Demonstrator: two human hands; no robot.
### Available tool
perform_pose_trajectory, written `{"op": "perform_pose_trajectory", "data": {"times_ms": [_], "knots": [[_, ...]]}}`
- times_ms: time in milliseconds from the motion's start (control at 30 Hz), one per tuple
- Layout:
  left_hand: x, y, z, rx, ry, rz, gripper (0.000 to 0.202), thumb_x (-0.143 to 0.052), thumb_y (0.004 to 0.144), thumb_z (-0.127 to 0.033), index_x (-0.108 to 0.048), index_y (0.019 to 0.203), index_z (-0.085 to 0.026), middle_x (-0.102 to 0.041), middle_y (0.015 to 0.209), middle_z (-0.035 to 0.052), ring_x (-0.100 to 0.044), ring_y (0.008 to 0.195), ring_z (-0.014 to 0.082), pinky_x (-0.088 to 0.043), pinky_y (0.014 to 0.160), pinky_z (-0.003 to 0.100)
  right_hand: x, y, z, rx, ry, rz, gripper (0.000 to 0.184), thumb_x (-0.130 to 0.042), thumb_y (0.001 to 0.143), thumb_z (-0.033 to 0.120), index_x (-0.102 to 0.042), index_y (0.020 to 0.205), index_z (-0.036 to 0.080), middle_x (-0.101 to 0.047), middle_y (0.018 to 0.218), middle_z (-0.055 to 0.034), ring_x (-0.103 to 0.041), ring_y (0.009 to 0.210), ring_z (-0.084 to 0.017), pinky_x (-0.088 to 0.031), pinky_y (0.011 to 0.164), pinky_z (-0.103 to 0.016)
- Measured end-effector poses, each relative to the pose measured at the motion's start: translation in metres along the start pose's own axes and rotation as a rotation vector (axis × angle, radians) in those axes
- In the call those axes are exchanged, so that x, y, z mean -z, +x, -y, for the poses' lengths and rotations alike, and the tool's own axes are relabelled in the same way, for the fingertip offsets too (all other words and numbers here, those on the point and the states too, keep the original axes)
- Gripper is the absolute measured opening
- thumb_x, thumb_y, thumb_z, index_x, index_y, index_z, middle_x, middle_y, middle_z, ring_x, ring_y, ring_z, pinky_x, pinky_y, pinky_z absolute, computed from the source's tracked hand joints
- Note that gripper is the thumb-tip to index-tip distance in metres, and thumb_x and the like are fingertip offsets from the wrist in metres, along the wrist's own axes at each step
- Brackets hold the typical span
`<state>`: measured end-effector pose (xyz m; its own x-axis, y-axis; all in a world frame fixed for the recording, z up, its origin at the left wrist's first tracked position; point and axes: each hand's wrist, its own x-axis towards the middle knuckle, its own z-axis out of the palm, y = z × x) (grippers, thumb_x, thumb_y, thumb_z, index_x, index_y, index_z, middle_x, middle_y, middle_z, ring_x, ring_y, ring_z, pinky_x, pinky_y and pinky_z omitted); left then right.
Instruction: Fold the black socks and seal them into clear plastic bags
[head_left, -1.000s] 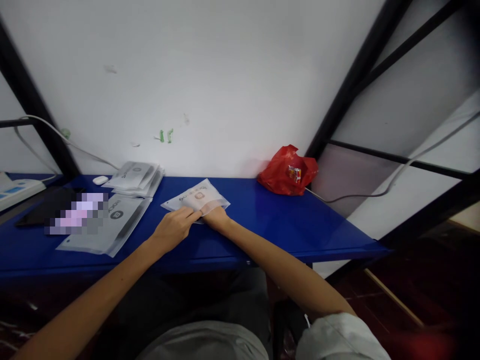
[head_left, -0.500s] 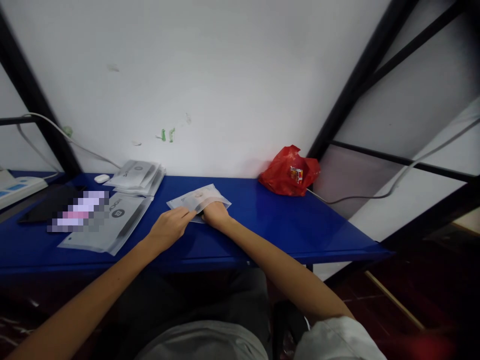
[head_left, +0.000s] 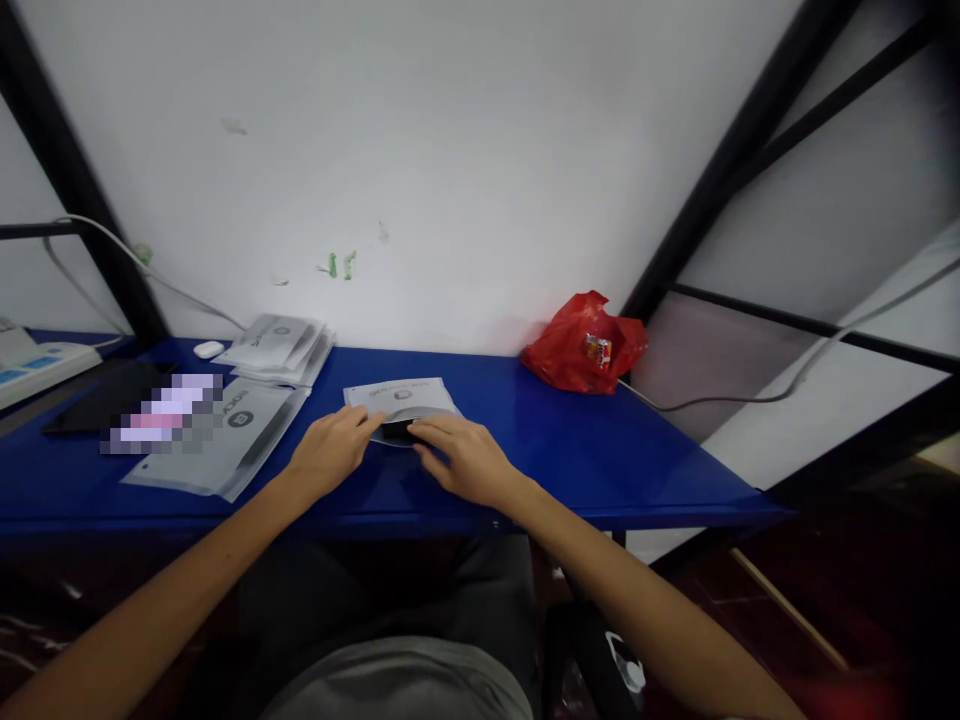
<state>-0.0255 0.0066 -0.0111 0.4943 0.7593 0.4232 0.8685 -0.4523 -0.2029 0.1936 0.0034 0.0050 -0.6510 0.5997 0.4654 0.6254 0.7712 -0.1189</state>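
Note:
A small white plastic pouch (head_left: 401, 398) lies flat on the blue table (head_left: 585, 460), near its front edge. My left hand (head_left: 330, 450) pinches the pouch's near left edge with its fingers closed. My right hand (head_left: 465, 458) lies outside the pouch, its fingers stretched toward a dark object (head_left: 397, 432) at the pouch's near opening. Whether those fingers grip the dark object I cannot make out.
A stack of larger white pouches (head_left: 225, 440) lies to the left, another pile (head_left: 277, 345) by the wall with a small white item (head_left: 208, 349). A black flat thing (head_left: 97, 395) and a power strip (head_left: 37, 362) sit far left. A red plastic bag (head_left: 585, 345) sits at the back right.
My right hand was inside the pouch; it has come out and now lies at the opening. The pouch has flattened onto the table. The left hand stayed on its edge.

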Motion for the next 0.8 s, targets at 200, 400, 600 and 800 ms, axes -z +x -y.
{"op": "perform_pose_trajectory", "data": {"times_ms": [200,400,600,800], "knots": [[0.006,0.002,-0.008,-0.14,-0.05,0.003,0.036,-0.044,0.09,-0.016,-0.052,0.125,-0.021,-0.059,0.109,0.0095,-0.056,0.096,0.0212,-0.047,0.079,0.033,-0.007,-0.008,-0.019,-0.057,-0.119,-0.012,0.033,-0.048,0.089,0.026,-0.058,0.12,0.019,-0.059,0.12,-0.0128,-0.055,0.108,-0.024,-0.047,0.09,-0.042],[-0.004,-0.002,-0.001,-0.169,-0.114,0.123,0.035,-0.043,0.091,-0.019,-0.052,0.125,-0.023,-0.06,0.103,0.0073,-0.058,0.088,0.0177,-0.047,0.075,0.029,-0.016,-0.016,-0.026,-0.072,-0.07,0.095,0.034,-0.049,0.09,0.031,-0.061,0.119,0.02,-0.058,0.124,-0.0132,-0.054,0.114,-0.024,-0.046,0.094,-0.042],[-0.003,-0.002,0.002,-0.162,-0.134,0.214,0.035,-0.039,0.093,-0.017,-0.051,0.126,-0.02,-0.06,0.1,0.0068,-0.059,0.089,0.0159,-0.047,0.071,0.023,-0.01,-0.021,-0.026,-0.035,-0.006,0.144,0.034,-0.05,0.089,0.035,-0.063,0.117,0.021,-0.054,0.131,-0.0126,-0.053,0.119,-0.024,-0.044,0.099,-0.041],[-0.006,-0.002,0.001,-0.146,-0.131,0.234,0.033,-0.04,0.093,-0.018,-0.052,0.124,-0.018,-0.06,0.102,0.008,-0.059,0.092,0.0172,-0.048,0.072,0.024,-0.009,-0.022,-0.024,-0.069,-0.011,0.164,0.036,-0.049,0.089,0.036,-0.063,0.118,0.02,-0.054,0.132,-0.0123,-0.055,0.117,-0.025,-0.046,0.097,-0.04]]}}
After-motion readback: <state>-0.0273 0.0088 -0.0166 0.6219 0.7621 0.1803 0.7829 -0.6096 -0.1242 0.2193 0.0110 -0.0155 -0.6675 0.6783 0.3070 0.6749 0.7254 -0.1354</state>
